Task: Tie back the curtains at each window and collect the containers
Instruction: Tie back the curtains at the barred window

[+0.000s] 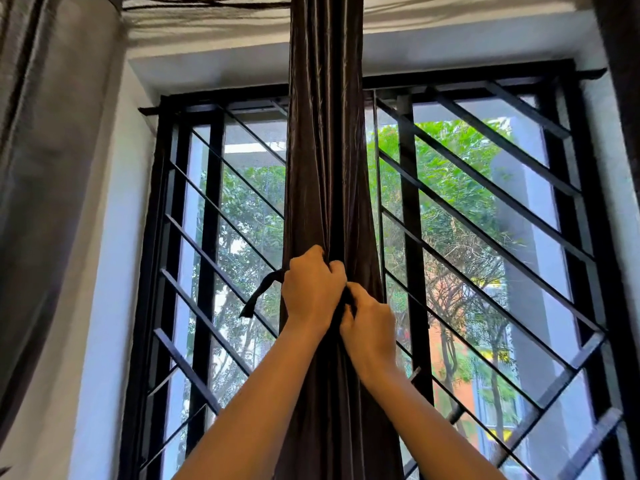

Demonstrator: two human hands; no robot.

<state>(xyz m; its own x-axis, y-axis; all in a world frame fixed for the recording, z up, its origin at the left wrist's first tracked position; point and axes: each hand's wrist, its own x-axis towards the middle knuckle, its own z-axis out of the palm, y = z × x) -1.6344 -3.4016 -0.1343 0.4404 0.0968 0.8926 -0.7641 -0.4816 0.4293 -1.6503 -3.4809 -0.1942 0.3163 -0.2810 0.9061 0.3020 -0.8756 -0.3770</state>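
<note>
**A:** What is the left hand (313,289) doing?

**B:** Its fingers curl into the folds of the dark curtain (325,150) and clamp the bundle at the middle of the window. I judge that is so the gathered cloth cannot spread while the knot is made.

**A:** And the right hand (370,327)?

**B:** It sits just below the left hand and touches it. Its fingers are curled and pinch a dark strip against the cloth, which seems to be the tie (259,294). The loose end of the tie sticks out left of the left hand and hangs down. So I judge the band goes round the bundle and the knot is not yet closed.

**A:** Why are the hands so close together?

**B:** Probably one holds the bundle tight while the other works the strip. If they were apart, the wrap would slacken.

**A:** What lies further out?

**B:** The black window grille (212,188) shows on both sides of the curtain, with trees beyond it. A pale drape (52,168) hangs at the left edge.

**A:** And the containers?

**B:** None are in view here.
</note>
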